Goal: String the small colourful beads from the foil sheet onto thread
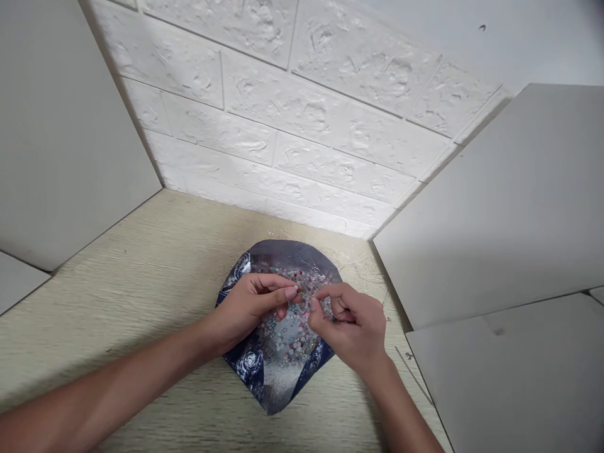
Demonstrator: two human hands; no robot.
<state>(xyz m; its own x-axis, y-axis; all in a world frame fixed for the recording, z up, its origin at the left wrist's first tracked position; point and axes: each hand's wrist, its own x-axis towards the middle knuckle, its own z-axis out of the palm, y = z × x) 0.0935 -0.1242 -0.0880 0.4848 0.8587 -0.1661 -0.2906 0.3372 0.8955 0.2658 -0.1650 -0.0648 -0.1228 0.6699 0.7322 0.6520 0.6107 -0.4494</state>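
Each grip is pinched shut, left hand [249, 306] and right hand [355, 327] (anything held too small to tell), over beads [289, 335] in a dish [252, 366].

A white embossed brick-pattern wall [302, 113] fills the top of the frame, softly and evenly lit. A plain grey panel [61, 138] stands at the left and a second grey board [509, 207] leans in at the right. Between them, a pale wood-grain tabletop [141, 277] spans the lower frame.

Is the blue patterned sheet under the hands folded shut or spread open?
Spread open: the sheet lies flat on the table, with small colourful beads scattered across its silvery middle.
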